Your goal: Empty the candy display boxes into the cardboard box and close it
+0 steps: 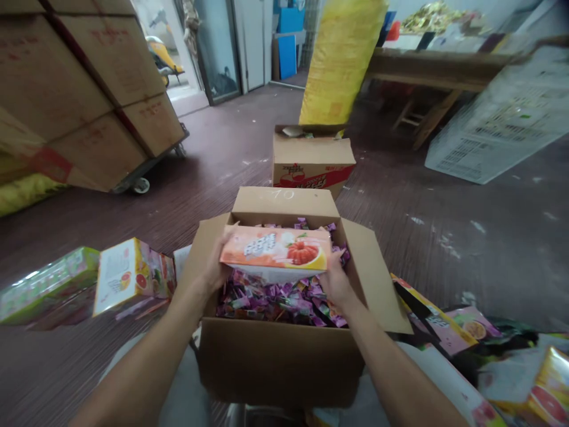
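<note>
An orange-pink candy box (267, 249) with a fruit picture is held level between my two hands. My left hand (217, 258) grips its left end and my right hand (335, 273) grips its right end. Below it stands an open cardboard carton (284, 356), its flaps folded outward. Many small purple wrapped candies (284, 299) fill the carton, and the candy box hides part of them. Whether the box touches the candies I cannot tell.
Another carton (313, 151) stands just beyond. Colourful packages (128, 270) lie at left, and flattened boxes (438, 314) at right. Stacked cartons (84, 77) rest on a wheeled trolley (142, 185). A yellow sack stack (340, 65), a wooden table (438, 65) and white crates (502, 118) stand behind.
</note>
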`<control>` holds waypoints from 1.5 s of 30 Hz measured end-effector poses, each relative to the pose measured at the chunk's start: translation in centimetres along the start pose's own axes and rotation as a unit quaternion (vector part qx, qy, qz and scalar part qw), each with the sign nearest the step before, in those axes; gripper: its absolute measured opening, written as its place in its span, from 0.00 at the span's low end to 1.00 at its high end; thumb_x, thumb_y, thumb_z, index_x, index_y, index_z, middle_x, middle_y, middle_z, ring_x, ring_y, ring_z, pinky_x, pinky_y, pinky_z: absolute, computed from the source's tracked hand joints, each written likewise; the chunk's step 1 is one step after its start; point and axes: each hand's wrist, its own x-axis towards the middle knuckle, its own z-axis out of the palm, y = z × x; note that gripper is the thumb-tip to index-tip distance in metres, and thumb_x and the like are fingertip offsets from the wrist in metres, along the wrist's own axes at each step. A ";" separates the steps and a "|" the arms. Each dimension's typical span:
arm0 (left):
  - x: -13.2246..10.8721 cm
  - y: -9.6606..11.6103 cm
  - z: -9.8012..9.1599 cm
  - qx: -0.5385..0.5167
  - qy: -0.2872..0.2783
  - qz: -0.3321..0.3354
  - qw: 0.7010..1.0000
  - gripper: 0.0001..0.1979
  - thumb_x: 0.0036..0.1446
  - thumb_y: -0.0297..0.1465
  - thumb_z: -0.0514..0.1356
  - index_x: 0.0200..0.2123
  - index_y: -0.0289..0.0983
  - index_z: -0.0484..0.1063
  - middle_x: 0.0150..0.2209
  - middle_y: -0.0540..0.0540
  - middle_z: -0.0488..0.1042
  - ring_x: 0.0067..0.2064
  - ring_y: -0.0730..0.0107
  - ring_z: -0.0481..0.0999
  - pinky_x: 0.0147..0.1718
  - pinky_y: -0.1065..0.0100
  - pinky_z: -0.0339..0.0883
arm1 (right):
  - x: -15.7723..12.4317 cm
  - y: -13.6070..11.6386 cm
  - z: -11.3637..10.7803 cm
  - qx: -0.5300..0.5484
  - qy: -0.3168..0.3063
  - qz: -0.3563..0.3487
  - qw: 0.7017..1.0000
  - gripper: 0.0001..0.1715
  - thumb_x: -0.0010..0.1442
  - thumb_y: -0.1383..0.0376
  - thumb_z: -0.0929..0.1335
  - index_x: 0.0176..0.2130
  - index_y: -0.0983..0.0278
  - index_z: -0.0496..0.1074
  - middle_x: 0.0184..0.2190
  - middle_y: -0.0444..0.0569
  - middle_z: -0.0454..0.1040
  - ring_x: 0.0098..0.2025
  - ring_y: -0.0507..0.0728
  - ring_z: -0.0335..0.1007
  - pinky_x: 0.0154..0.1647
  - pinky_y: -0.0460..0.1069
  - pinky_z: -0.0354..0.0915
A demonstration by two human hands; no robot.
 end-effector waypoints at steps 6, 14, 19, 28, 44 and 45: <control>0.2 0.7 0.4 0.024 0.009 0.045 0.999 0.27 0.51 0.37 0.66 0.55 0.35 0.74 0.47 0.41 0.82 0.55 0.47 0.78 0.58 0.53 0.70 | -0.1 -0.9 0.7 0.057 0.031 -0.002 0.998 0.45 0.56 0.31 0.64 0.60 0.54 0.69 0.60 0.49 0.73 0.68 0.61 0.61 0.69 0.62 0.60; 0.1 1.3 1.9 0.054 -0.039 0.090 0.994 0.35 0.46 0.40 0.70 0.58 0.38 0.72 0.50 0.42 0.81 0.57 0.47 0.76 0.59 0.53 0.69 | -0.1 -2.7 0.4 0.091 0.073 -0.039 0.992 0.45 0.54 0.33 0.67 0.60 0.55 0.70 0.61 0.48 0.73 0.69 0.62 0.60 0.71 0.62 0.57; 1.0 1.5 1.1 0.045 0.012 0.054 0.997 0.32 0.42 0.39 0.68 0.52 0.34 0.75 0.48 0.38 0.82 0.53 0.43 0.78 0.55 0.50 0.72 | -0.2 -1.9 0.4 0.049 0.036 -0.010 0.998 0.51 0.57 0.29 0.60 0.64 0.57 0.66 0.63 0.52 0.70 0.69 0.64 0.59 0.68 0.63 0.61; 1.5 2.9 -3.3 -0.012 0.044 -0.192 0.980 0.34 0.46 0.57 0.59 0.49 0.41 0.76 0.47 0.37 0.82 0.51 0.34 0.78 0.45 0.33 0.71 | -0.9 0.8 0.1 -0.231 -0.018 -0.002 0.973 0.43 0.61 0.34 0.62 0.60 0.59 0.72 0.62 0.56 0.71 0.66 0.65 0.64 0.69 0.64 0.57; -2.9 7.5 -5.3 -0.155 -0.001 0.065 0.986 0.33 0.63 0.56 0.47 0.60 0.43 0.71 0.47 0.37 0.81 0.47 0.46 0.81 0.36 0.48 0.78 | 3.0 4.1 3.7 -0.560 -0.053 0.065 0.824 0.52 0.61 0.43 0.69 0.72 0.64 0.54 0.74 0.65 0.44 0.75 0.75 0.36 0.71 0.71 0.43; -3.1 7.9 -5.6 -0.165 0.003 0.082 0.983 0.33 0.63 0.57 0.47 0.60 0.44 0.71 0.48 0.37 0.81 0.48 0.46 0.80 0.37 0.48 0.78 | 4.0 5.3 3.6 -0.581 -0.060 0.120 0.803 0.55 0.59 0.40 0.69 0.73 0.60 0.50 0.75 0.63 0.39 0.75 0.77 0.30 0.71 0.74 0.41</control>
